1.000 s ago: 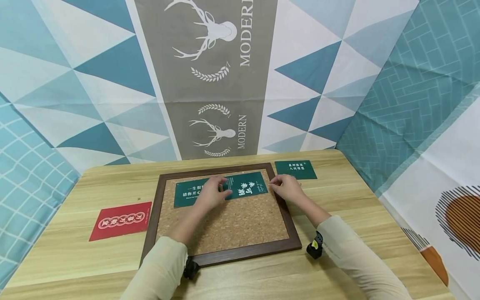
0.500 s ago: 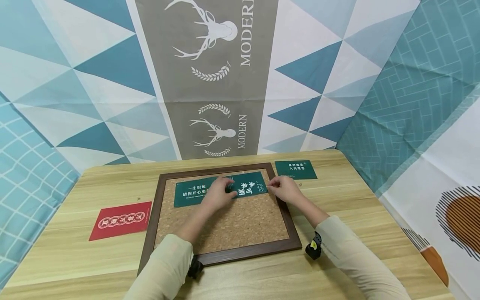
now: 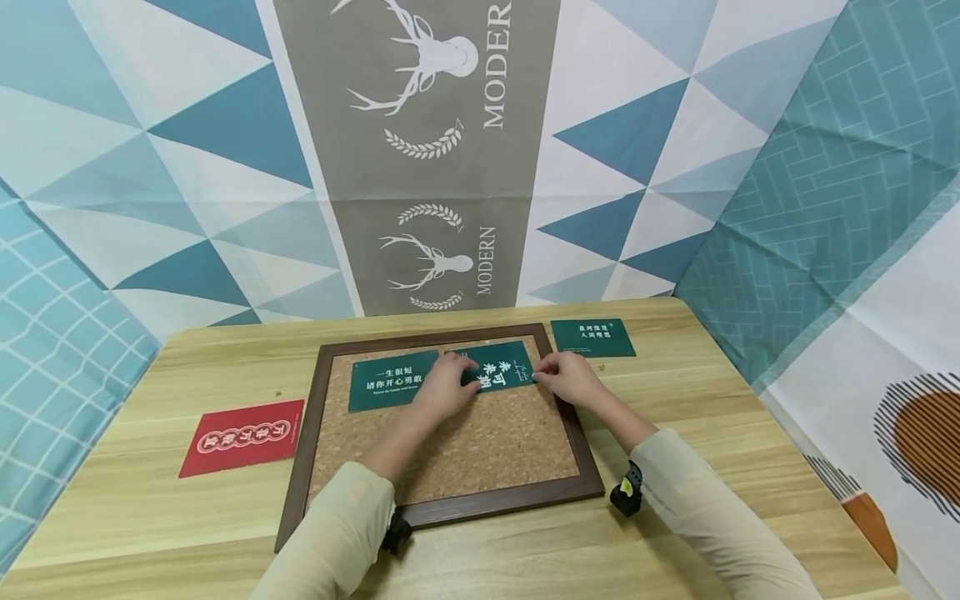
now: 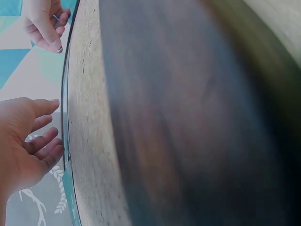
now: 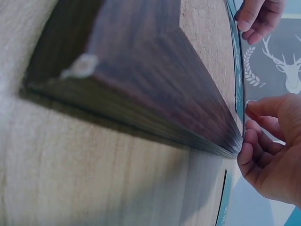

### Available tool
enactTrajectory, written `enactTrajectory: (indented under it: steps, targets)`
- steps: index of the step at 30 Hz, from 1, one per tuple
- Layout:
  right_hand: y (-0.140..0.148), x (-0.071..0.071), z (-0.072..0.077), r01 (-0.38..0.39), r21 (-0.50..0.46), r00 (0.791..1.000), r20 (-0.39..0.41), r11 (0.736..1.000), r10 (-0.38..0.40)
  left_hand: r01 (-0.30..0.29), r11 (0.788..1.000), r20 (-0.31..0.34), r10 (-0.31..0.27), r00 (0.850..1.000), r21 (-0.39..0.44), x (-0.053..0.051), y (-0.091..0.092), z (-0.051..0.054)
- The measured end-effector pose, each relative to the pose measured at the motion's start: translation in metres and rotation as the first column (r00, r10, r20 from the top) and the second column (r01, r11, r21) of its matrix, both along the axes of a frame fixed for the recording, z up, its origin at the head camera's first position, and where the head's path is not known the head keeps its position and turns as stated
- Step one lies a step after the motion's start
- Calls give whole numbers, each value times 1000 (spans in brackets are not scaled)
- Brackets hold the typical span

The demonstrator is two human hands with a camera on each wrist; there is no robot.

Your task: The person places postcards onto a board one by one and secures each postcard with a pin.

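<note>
Two green printed cards lie end to end on the framed cork board (image 3: 465, 446): a left card (image 3: 390, 392) and a right card (image 3: 513, 375). My left hand (image 3: 442, 390) rests over where they meet, thumb and fingers apart and loosely bent; in the left wrist view its fingers reach to the card's edge. At the right card's outer end, my right hand (image 3: 572, 379) pinches a tiny pale thing (image 5: 248, 102) between thumb and index finger, apparently a thumbtack. Its other fingers are curled. The fingertips hide most of it.
On the wooden table (image 3: 150, 533), a red card (image 3: 243, 437) lies left of the board and another green card (image 3: 592, 338) beyond its upper right corner. The board's dark wooden frame (image 3: 510, 504) is raised. A patterned cloth (image 3: 420, 167) stands behind the table.
My left hand has slid right along the cards, uncovering more of the left card's lettering. The right hand has shifted slightly left at the right card's end.
</note>
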State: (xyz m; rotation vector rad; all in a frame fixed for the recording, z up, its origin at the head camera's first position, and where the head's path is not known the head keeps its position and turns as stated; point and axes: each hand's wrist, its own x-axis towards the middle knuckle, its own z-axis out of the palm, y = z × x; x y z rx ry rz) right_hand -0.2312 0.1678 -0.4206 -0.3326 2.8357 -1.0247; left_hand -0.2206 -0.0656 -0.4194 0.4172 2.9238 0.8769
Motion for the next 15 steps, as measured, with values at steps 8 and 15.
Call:
enactTrajectory:
  steps: [8,15]
  targets:
    - [-1,-1,-1,-22,9,1000,-11,1000,22,24,999,-14,-24,1000,-29,-1,1,-2]
    - [-2,-3,-2,-42,22,999,-13,999,42,37,998,-18,-38,999,-50,-1,3,-3]
